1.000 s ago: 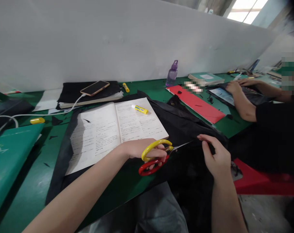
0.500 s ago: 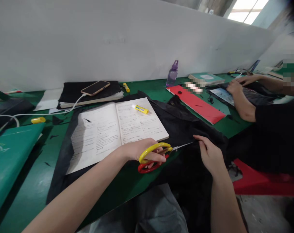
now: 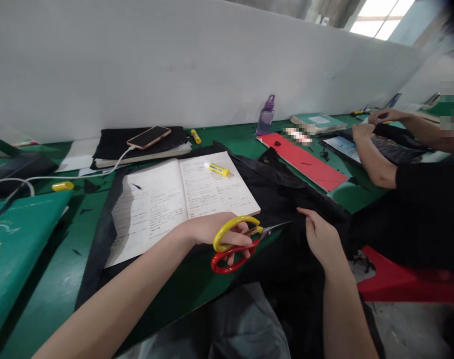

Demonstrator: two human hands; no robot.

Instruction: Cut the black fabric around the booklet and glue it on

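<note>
Scissors (image 3: 266, 232) with one yellow and one red handle loop are gripped in my left hand (image 3: 227, 234), fingers through the loops. Their blades point right, slightly parted, over black cloth (image 3: 283, 199) that lies across the table and hangs over its front edge. My right hand (image 3: 322, 238), fingers closed in a pinch, is at the cloth just right of the blade tips. Dark cloth hides exactly what is between its fingertips. On the cloth rests an open printed book (image 3: 152, 209), with a yellow glue stick (image 3: 218, 169) on its right page.
A phone (image 3: 149, 137) on a white cable lies on a black-covered book (image 3: 111, 142). Further right are a purple bottle (image 3: 266, 117) and a red folder (image 3: 305, 162). A co-worker's hands (image 3: 363, 131) are busy at the right. A green folder (image 3: 21, 229) lies left.
The scissors have drawn back slightly left from my right hand, and their handles are spread a little wider. My right hand has shifted slightly left. The co-worker's hands have moved.
</note>
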